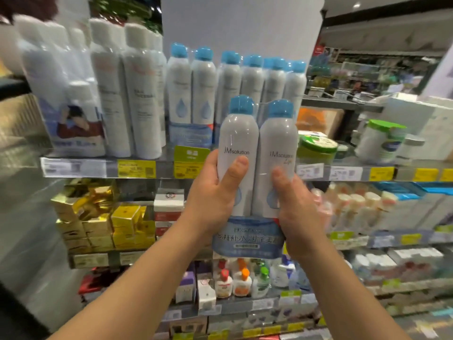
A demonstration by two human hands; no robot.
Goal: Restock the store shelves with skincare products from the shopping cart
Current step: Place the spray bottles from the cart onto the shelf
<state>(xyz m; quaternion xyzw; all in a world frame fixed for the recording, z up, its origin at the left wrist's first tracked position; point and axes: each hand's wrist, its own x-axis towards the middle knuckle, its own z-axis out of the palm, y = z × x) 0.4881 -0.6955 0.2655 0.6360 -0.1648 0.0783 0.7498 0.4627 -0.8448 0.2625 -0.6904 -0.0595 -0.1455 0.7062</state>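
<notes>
A twin pack of white spray cans with blue caps [255, 143], joined by a blue printed band at the bottom, is held upright in front of the top shelf edge [269, 171]. My left hand [215, 192] grips its left can, thumb across the front. My right hand [296, 212] grips the right can and the band. Behind it, several matching blue-capped cans [232, 79] stand in a row on that shelf.
Taller white-capped cans [137, 94] fill the shelf's left part. A green-lidded tub [316, 148] and a green-capped jar [380, 141] stand to the right. Gold boxes [98, 222] and small bottles [235, 280] fill lower shelves. A white sign panel [240, 25] hangs above.
</notes>
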